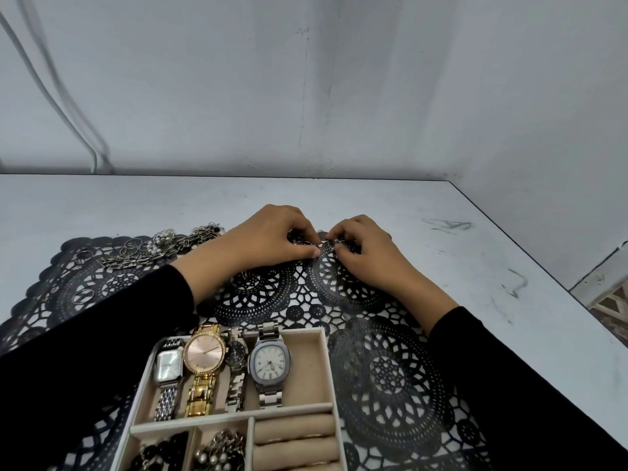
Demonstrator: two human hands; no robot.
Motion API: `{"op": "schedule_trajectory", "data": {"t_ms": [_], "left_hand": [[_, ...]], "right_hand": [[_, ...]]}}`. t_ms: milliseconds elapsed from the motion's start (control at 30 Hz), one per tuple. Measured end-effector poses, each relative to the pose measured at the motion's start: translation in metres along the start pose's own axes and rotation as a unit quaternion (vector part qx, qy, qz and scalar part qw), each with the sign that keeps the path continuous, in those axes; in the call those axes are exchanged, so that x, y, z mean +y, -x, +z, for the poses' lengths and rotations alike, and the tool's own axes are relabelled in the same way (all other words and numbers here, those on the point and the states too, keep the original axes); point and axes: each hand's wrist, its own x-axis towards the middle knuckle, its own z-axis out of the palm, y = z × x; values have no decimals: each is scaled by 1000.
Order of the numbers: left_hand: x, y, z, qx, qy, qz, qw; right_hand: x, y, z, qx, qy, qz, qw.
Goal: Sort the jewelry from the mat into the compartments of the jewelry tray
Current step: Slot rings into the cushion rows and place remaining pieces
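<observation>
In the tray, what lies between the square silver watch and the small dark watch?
The gold watch with a pink dial lies there, between the square watch and the dark watch, as the head view shows.

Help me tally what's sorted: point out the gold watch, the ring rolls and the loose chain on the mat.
gold watch [205, 355]: head view, on its pink dial.
ring rolls [295, 428]: head view, on the top roll.
loose chain [136, 260]: head view, on its large links.
</observation>
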Motion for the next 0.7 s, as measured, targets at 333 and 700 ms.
{"op": "schedule_trajectory", "data": {"t_ms": [333, 700], "left_hand": [[8, -8, -1, -64, -45, -23, 997], [10, -11, 1, -92, -100, 0, 991]], "right_hand": [[2, 2, 3, 60, -17, -21, 998], [2, 4, 3, 78, -26, -30, 996]]}}
